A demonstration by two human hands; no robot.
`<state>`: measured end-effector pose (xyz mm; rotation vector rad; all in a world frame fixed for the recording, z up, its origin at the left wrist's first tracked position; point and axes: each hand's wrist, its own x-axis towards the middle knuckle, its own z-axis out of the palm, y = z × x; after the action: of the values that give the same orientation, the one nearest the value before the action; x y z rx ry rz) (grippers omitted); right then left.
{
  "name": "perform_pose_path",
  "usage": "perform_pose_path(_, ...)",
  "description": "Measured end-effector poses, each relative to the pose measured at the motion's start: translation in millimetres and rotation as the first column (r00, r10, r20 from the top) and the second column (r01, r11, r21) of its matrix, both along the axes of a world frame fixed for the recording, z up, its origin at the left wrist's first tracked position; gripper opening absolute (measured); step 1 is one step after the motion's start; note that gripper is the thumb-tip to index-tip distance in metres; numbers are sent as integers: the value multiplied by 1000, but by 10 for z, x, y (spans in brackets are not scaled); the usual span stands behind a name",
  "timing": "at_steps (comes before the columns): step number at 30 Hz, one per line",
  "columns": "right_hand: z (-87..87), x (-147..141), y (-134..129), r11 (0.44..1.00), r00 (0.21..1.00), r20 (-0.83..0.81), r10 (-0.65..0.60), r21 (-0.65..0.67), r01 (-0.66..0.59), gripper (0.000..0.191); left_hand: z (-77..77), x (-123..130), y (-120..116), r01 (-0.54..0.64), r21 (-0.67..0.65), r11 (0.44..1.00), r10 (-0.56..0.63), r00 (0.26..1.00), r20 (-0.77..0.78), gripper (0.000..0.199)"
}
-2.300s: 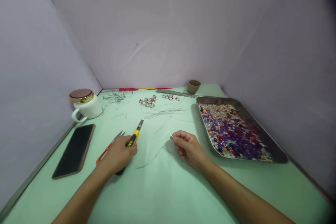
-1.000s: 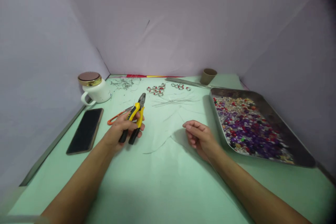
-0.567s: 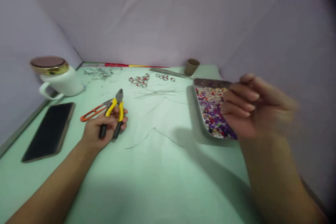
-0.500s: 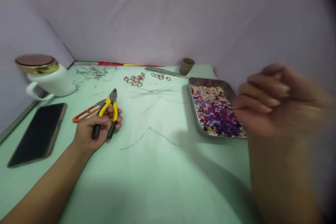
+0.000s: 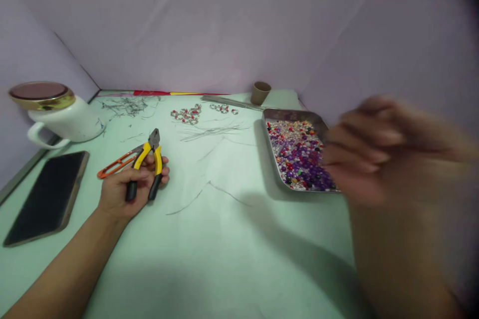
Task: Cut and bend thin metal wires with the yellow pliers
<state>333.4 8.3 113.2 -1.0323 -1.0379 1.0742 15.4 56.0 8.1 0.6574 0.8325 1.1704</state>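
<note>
"How does the bare left hand (image 5: 121, 190) lie?"

"Palm-up, fingers (image 5: 164, 171) curled, thumb (image 5: 130, 175) laid across; the bare left forearm (image 5: 71, 264) slants in from the lower left."

"And the bare right hand (image 5: 368, 152)?"

"Higher, blurred, knuckles bent; the bare right forearm (image 5: 396, 259) stands nearly upright beneath it."

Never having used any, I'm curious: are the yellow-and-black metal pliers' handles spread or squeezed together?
Spread: the yellow-and-black metal pliers show a clear gap between their black handle ends.
</note>
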Motion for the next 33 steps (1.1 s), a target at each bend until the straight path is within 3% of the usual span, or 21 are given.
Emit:
perform_pose_path(2, -180, -298, 95, 992, 973, -215, 85, -75, -103, 7, -14, -21, 6, 32, 0, 999, -32, 999, 7, 24)
perform_pose_path(4, -418, -518, 174, 965, 954, -255, 158, -164, -204, 7, -30, -34, 9, 54, 6, 999, -54, 999, 6, 24)
perform_pose_path(9, -961, -691, 271, 948, 972, -58, 229, -214, -236, 13, -65, -15, 12, 60, 41, 997, -61, 998, 32, 18)
perform_pose_path(14, -1203, -673, 332, 978, 981, 121, 150, -164, -129, 11, -43, 30, -9, 60, 26, 998, -60, 998, 11, 18)
perform_pose_path(20, -1291, -666, 336, 981, 981, 144, 131, -162, -107, 12, -61, 42, -33, 64, 58, 996, -64, 998, -15, 16)
perform_pose_path(24, -1361, -664, 341, 989, 938, 323, 123, -118, -89, 13, -83, 45, -39, 47, 49, 998, -44, 997, -56, 15)
perform_pose_path(26, -1378, -666, 345, 992, 846, 519, 127, -83, -98, 14, -89, 43, -46, 40, 56, 998, -36, 997, -64, 14)
perform_pose_path(28, -1331, -664, 318, 993, 684, 722, 101, -35, -110, 17, -91, 38, -54, 39, 61, 997, -34, 997, -67, 13)
perform_pose_path(30, -1193, -647, 224, 993, 513, 858, 36, 26, -113, 21, -90, 30, -62, 41, 61, 997, -37, 997, -70, 13)
perform_pose_path(32, -979, -597, 44, 989, 429, 903, -17, 79, -128, 21, -88, 20, -65, 47, 57, 997, -43, 997, -72, 14)
perform_pose_path(33, -861, -558, -73, 978, 410, 911, 49, 38, -203, 17, -87, 15, -64, 50, 53, 997, -46, 996, -72, 14)
